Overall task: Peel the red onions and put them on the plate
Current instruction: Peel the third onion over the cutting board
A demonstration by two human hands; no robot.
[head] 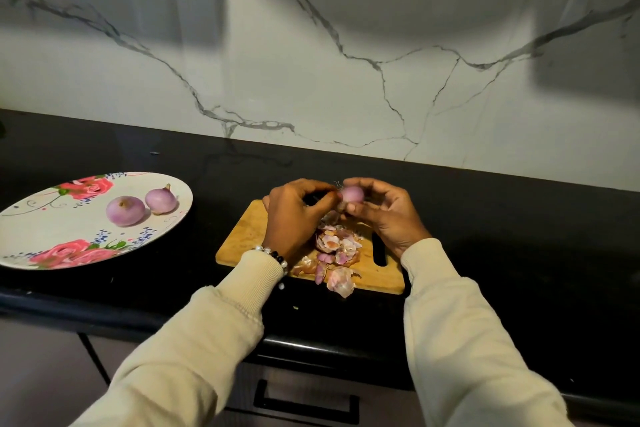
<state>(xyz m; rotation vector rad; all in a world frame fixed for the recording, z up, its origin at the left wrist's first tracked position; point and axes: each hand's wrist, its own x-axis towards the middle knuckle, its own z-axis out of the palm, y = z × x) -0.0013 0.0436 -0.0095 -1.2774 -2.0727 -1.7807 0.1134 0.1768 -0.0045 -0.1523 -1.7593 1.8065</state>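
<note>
I observe both hands raised over the far edge of a wooden cutting board [249, 236], which lies flat on a glossy black countertop [519, 218]. The right hand [384, 215] holds a small, smooth, pale purple red onion [352, 194], fingers curled round it from the right and below. The left hand [294, 215] meets the onion from the left, its curled fingertips pinching at the skin by the onion's left end. A beaded bracelet [275, 255] sits at the left wrist, above a ribbed cream sleeve [249, 284].

Beneath the hands, a loose pile of papery onion skins [337, 250], pink and tan, curled and flaky, covers the middle of the board and spills over its near edge. The board has a dark slot handle [380, 251] on its right side.

Well apart to the left, an oval plate [52, 229] printed with pink roses carries two peeled onions [125, 211], round and shiny, lying just beside each other. A white marble-veined wall [346, 80] backs the counter.
</note>
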